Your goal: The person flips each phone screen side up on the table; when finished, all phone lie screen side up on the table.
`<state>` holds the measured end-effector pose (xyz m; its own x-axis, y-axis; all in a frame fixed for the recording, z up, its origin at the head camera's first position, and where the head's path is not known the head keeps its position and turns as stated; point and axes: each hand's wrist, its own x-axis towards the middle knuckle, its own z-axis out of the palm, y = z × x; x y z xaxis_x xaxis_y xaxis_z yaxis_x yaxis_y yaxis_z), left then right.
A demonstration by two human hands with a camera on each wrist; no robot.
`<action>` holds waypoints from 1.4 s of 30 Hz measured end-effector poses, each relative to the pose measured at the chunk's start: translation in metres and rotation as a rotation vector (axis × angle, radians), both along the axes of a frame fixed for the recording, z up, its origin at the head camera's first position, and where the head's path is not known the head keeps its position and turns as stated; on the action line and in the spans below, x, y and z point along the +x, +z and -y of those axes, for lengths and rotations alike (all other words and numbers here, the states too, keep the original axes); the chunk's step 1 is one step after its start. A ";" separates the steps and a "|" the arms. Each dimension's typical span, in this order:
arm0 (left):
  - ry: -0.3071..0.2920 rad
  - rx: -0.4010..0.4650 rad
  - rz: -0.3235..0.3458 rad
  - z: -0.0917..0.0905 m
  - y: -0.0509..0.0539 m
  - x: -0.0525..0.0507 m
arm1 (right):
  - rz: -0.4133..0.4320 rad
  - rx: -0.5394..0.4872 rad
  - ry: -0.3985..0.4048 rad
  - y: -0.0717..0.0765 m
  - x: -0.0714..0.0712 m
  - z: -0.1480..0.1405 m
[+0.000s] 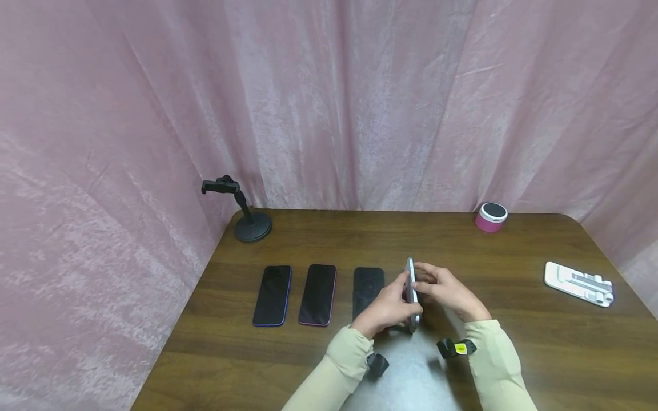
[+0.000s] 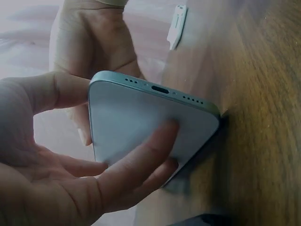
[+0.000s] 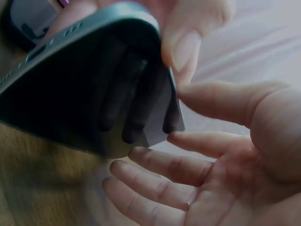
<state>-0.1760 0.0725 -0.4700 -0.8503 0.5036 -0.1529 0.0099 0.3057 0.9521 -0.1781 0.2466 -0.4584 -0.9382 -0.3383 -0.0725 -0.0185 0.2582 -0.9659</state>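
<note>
A pale-backed phone (image 1: 413, 297) stands on its long edge, tilted, at the front middle of the table. My left hand (image 1: 385, 308) grips it, fingers spread over the pale back (image 2: 127, 113) and thumb on the edge. Facing its dark screen (image 3: 61, 89) is my right hand (image 1: 452, 294). That hand's thumb and forefinger touch the phone's edge and corner, the other fingers loosely extended. Left of the hands lie a dark phone (image 1: 367, 288), partly hidden by the left hand, a phone with a purple-pink edge (image 1: 317, 295) and one with a blue edge (image 1: 272, 297).
A black phone stand (image 1: 252, 225) with a round base is at the back left of the wooden table (image 1: 205, 365). A pink and white cylinder (image 1: 490, 217) stands at the back right. Further right lies a flat white folding stand (image 1: 578, 283). Pink curtains (image 1: 329, 103) hang behind.
</note>
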 end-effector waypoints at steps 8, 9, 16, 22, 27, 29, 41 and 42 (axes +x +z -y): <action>0.040 0.059 0.016 0.005 0.004 0.000 | 0.018 0.037 -0.013 -0.002 0.001 0.001; 0.044 0.064 0.018 0.006 0.004 0.000 | 0.012 0.049 -0.016 -0.002 0.001 0.002; 0.042 0.049 -0.033 0.012 0.008 0.000 | 0.031 0.070 -0.042 -0.003 0.001 0.005; 0.047 -0.036 -0.141 0.015 0.007 0.000 | 0.057 0.088 -0.056 -0.003 0.002 0.011; 0.063 -0.054 -0.179 0.013 0.003 0.000 | 0.079 0.095 -0.102 -0.003 0.001 0.014; 0.075 -0.051 -0.178 0.012 0.001 0.000 | 0.091 0.104 -0.122 -0.003 0.001 0.015; 0.143 -0.184 -0.233 0.007 -0.003 0.003 | 0.028 0.270 -0.200 -0.007 0.002 0.013; 0.142 -0.196 -0.234 0.006 -0.003 0.004 | 0.020 0.283 -0.202 -0.007 0.002 0.013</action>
